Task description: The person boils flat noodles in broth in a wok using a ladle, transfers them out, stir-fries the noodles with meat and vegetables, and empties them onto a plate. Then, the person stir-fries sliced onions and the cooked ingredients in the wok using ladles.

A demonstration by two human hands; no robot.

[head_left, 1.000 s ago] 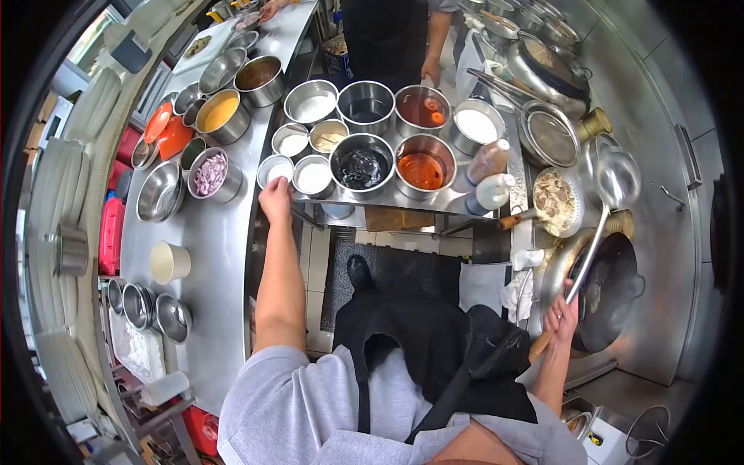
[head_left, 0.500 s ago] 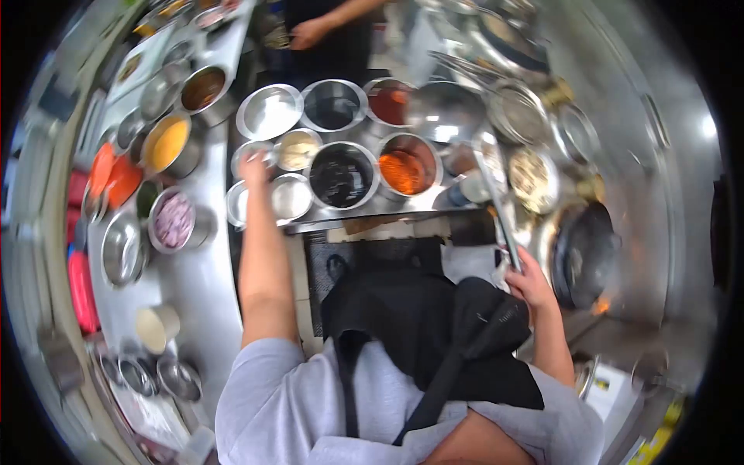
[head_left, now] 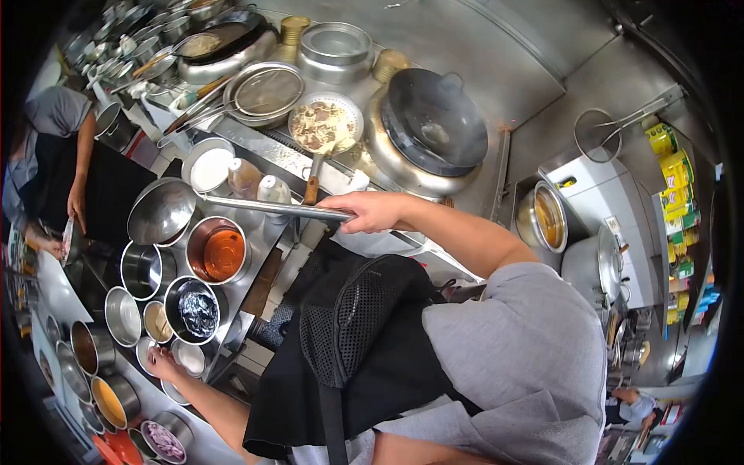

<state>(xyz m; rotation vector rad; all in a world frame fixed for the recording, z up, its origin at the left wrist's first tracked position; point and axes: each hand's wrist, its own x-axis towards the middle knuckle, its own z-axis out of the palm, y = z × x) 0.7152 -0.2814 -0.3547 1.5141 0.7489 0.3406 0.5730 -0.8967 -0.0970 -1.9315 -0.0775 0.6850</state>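
Note:
My right hand [head_left: 370, 213] is closed round the long steel handle of a ladle [head_left: 163, 211]. The ladle's large, round bowl hangs over the seasoning pots. Below it are a pot of orange-red oil [head_left: 223, 252] and a pot of dark liquid [head_left: 195, 310]. My left hand [head_left: 163, 364] reaches down to a small metal pot [head_left: 146, 350] at the counter's far edge, its fingers bent together at the rim. What those fingers hold, if anything, I cannot make out. Beside it stand a pot of white powder [head_left: 188, 356] and a pot of pale paste [head_left: 159, 322].
A black wok [head_left: 434, 124] sits on a burner at the upper right. Near it, a perforated skimmer [head_left: 325, 124] holds pale food with brown pieces. Squeeze bottles [head_left: 273, 190] stand beside the ladle handle. Another person [head_left: 77, 155] works at the left.
The view has swung right toward the stove, so everything appears rotated. My right hand still grips the ladle, and my left hand stays at the small pots.

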